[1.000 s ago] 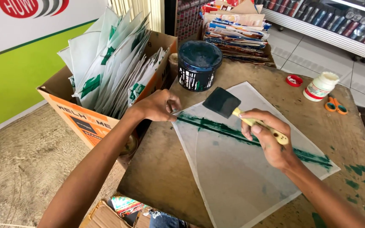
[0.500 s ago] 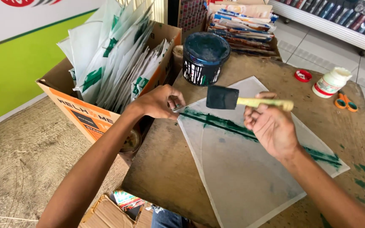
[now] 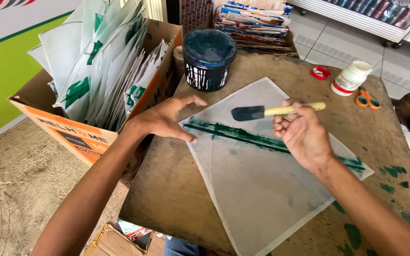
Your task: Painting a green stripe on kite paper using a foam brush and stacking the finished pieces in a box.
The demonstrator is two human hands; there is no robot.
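Wooden counter [image 3: 385, 142] carries a pale sheet [image 3: 262, 189] crossed by a green painted stripe [image 3: 262, 140], just below a dark paint tub [image 3: 209, 59]. Since half a second ago the left hand [image 3: 167, 118] has spread its fingers at the sheet's corner, while the right hand [image 3: 304, 135] pinches a foam brush [image 3: 271, 112], now swung level above the stripe.

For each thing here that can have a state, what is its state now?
Foam brush: lifted off the sheet, held level in the right hand.
Translucent sheet: flat on the table, green stripe across it.
Left hand: open, fingertips at the sheet's corner.
Paint can: open.
White bottle: upright, uncapped.
Cardboard box: open, full of sheets.
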